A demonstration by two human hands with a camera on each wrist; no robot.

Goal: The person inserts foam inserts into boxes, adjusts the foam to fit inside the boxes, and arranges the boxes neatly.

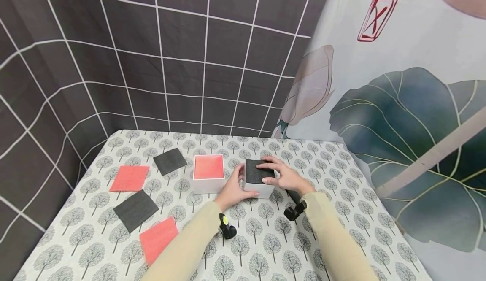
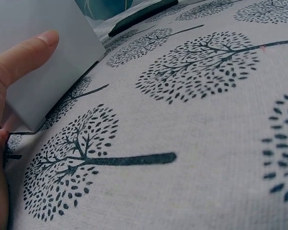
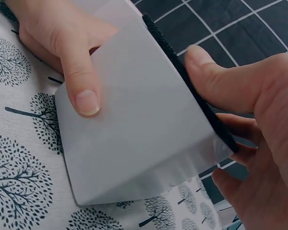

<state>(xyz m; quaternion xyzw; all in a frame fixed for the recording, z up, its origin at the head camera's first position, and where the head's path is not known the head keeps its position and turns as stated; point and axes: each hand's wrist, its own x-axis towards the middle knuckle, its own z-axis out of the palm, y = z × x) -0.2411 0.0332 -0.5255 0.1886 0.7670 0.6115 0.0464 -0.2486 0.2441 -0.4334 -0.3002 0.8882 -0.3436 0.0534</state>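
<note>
My left hand [image 1: 232,191] grips a white box [image 1: 262,191] from its left side, the thumb laid across the near face. A black cloth square [image 1: 255,172] lies over the top of this box. The right hand [image 1: 285,178] touches the cloth from above, its fingers spread and slightly bent. In the right wrist view, the thumb [image 3: 201,60] lies against the black cloth [image 3: 182,72], with the other fingers by its edge. Left of my hands stands a second white box [image 1: 208,186] with a red square [image 1: 209,166] on top.
On the left of the tree-patterned tablecloth [image 1: 265,234] lie two black squares, one farther [image 1: 169,161] and one nearer [image 1: 136,210], and two red squares, one farther [image 1: 129,178] and one nearer [image 1: 158,239]. A dark flat object [image 1: 293,195] lies below my right wrist.
</note>
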